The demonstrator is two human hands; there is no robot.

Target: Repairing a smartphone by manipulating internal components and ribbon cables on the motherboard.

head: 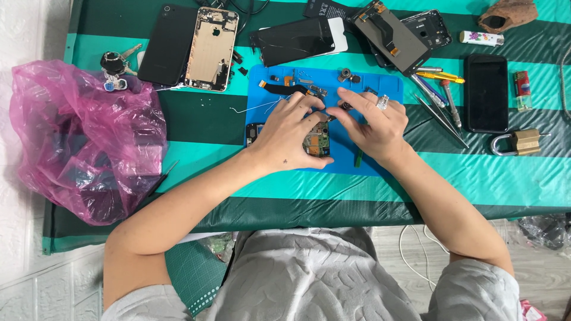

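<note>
Green-striped cloth covers the table (476, 178). On a blue mat (369, 89), the opened phone (315, 142) lies mostly hidden under the left hand (288, 134), which presses on it. Right hand (372, 122) pinches something too small to identify.

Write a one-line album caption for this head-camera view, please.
Two bare hands, left hand and right hand, work on a small green circuit board over a blue rubber mat.

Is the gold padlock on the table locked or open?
Cannot tell. The padlock lies on its side with its shackle looped over, but the end is too small to see.
</note>
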